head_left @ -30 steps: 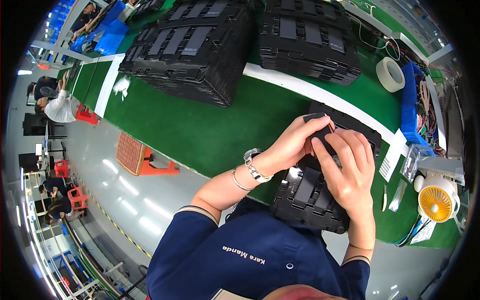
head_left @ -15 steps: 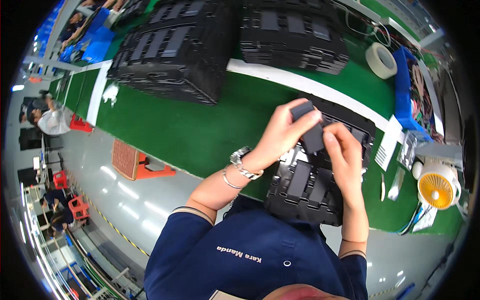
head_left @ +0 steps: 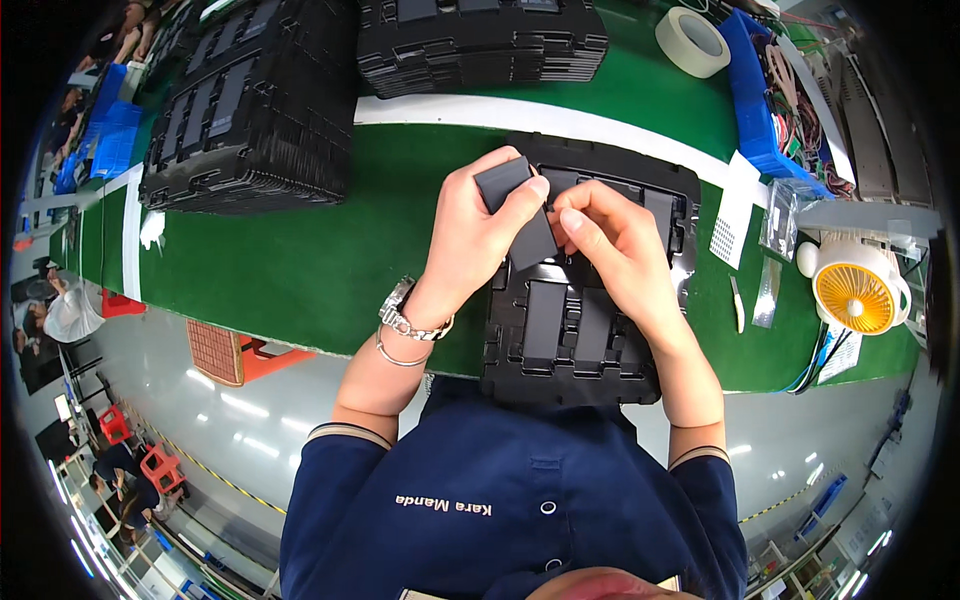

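Note:
My left hand [head_left: 465,225] grips a dark grey rectangular block [head_left: 537,243], thumb across its face and fingers behind it. Close to the block's right edge is my right hand [head_left: 630,255], its thumb and fingers curled together; whether a small thing is pinched there cannot be made out. Both hands are above a black moulded plastic tray [head_left: 570,391] lying at the bench's front edge. Similar dark blocks, such as one grey block [head_left: 544,320], sit in the tray's slots. My hands hide the tray's middle.
Tall stacks of black trays [head_left: 290,140] stand at the back left and back middle [head_left: 485,62]. At right are a tape roll [head_left: 692,43], a blue bin [head_left: 752,95] of cables, a printed sheet [head_left: 735,215], a white-handled tool [head_left: 738,305] and a yellow-white fan [head_left: 855,287].
The view has shifted, so the bench things sit further left and higher. My left hand still holds the block. The fingers of my right hand have curled in more beside its edge.

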### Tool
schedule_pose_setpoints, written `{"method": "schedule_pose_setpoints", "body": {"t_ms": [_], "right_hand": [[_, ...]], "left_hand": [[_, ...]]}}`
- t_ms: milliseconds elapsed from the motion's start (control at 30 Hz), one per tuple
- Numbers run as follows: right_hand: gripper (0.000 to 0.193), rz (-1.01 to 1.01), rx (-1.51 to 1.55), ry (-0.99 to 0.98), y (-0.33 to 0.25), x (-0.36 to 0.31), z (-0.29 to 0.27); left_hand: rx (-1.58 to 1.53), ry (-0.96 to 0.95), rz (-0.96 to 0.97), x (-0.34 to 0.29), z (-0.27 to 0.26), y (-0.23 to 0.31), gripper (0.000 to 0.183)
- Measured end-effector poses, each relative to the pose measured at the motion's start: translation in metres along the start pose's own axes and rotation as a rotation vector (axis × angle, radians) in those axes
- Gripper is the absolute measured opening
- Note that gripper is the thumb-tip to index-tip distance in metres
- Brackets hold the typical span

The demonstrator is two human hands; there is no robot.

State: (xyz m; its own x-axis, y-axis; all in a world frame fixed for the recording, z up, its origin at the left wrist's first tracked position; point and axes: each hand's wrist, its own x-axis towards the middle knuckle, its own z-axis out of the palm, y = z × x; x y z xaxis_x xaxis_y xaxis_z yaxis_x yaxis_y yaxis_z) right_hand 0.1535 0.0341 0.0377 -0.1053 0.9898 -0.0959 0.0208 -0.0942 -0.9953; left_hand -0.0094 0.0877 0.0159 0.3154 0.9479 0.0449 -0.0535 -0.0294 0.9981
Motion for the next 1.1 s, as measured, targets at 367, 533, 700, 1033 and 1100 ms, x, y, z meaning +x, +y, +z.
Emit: {"method": "schedule_pose_setpoints", "body": {"t_ms": [367, 533, 700, 1033, 1100], "right_hand": [[0.008, -0.133, -0.289, 0.064, 0.008, 0.003, -0.003], [0.007, -0.212, -0.423, 0.047, 0.007, 0.005, -0.005], [0.008, -0.184, -0.413, 0.042, 0.008, 0.005, -0.006], [0.006, -0.046, -0.112, 0.019, 0.015, 0.006, -0.005], [0.016, 0.008, -0.036, -0.071, 0.013, 0.008, -0.01]], "left_hand": [[0.25, -0.064, -0.025, 0.0, -0.001, 0.002, 0.019], [0.305, -0.085, -0.04, 0.0, 0.0, 0.004, 0.024], [0.306, -0.07, -0.005, 0.0, 0.003, 0.001, 0.023], [0.223, -0.039, 0.015, 0.0, 0.002, -0.005, 0.024], [0.169, -0.028, 0.013, 0.0, 0.001, -0.004, 0.025]]}}
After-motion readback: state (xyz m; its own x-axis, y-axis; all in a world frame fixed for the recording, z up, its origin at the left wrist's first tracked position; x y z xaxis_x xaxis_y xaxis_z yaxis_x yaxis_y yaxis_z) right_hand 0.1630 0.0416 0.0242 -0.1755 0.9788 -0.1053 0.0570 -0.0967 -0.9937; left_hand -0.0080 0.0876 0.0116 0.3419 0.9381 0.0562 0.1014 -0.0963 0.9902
